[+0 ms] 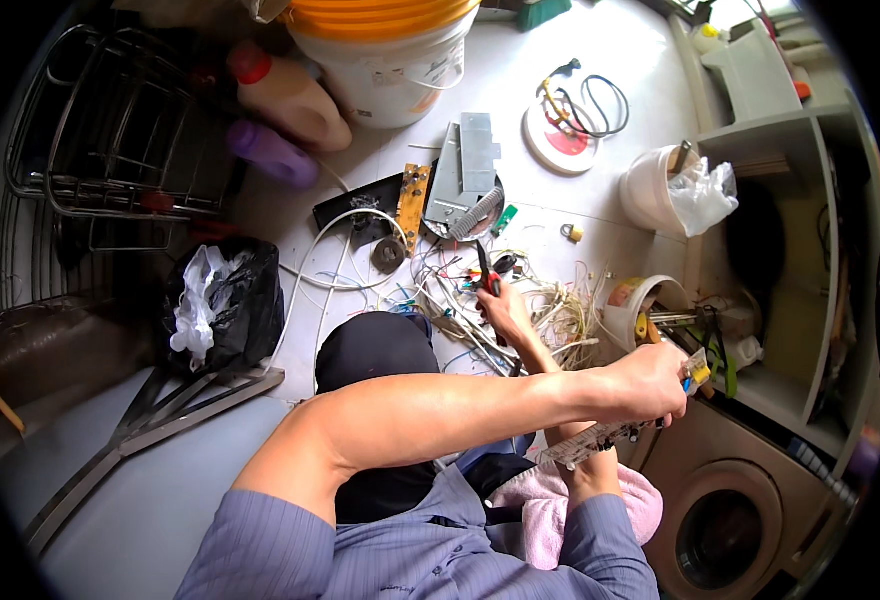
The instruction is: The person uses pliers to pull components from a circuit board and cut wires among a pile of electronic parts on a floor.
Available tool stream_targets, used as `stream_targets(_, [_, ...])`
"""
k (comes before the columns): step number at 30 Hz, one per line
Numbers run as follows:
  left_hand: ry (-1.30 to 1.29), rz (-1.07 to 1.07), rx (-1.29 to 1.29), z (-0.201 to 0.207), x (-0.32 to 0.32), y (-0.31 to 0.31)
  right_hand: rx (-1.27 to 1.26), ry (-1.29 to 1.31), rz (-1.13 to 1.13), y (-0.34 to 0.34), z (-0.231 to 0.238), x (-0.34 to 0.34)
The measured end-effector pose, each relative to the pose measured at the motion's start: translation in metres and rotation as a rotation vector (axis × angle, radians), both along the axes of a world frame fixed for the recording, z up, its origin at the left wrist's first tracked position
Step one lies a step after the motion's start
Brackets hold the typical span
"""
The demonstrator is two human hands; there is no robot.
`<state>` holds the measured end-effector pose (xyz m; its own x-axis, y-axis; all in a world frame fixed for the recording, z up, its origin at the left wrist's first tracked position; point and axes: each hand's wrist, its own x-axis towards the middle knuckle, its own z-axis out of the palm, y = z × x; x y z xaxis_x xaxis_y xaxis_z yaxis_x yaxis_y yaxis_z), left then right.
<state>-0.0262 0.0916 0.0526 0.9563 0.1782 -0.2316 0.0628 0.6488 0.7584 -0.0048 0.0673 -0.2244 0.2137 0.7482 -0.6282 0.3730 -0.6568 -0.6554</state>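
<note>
My arms cross, the left forearm passing over the right. My left hand point(648, 385), over at the right, is closed on the edge of a circuit board point(592, 442) with small parts and a yellow and blue piece at its end. Farther out, my right hand point(507, 312) grips a red-and-black hand tool point(487, 268) that looks like pliers, its dark end pointing away from me. Under and around that hand spreads a tangle of wires point(560, 308), mostly white and beige. A small green board point(505, 220) lies beyond the wires.
A white tub of tools point(632, 312) lies tipped at the right, near a washing machine point(720, 525). Grey metal panels point(477, 150) and a drilled orange-brown strip point(413, 205) lie ahead. A lidded bucket point(385, 80) and black bag point(260, 290) stand left. A padlock point(572, 233) sits on the floor.
</note>
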Motion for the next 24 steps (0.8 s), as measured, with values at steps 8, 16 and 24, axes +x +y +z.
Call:
stream_targets(8, [0.091, 0.127, 0.26, -0.005, -0.008, 0.029, -0.167, 0.187, 0.027, 0.063, -0.023, 0.0])
stream_targets(16, [0.102, 0.135, 0.173, 0.0, -0.017, 0.026, -0.171, 0.28, 0.072, 0.083, 0.001, -0.014])
stream_targets(24, [0.077, 0.155, 0.268, 0.002, -0.017, 0.031, -0.345, 0.35, 0.022, 0.097, -0.001, -0.007])
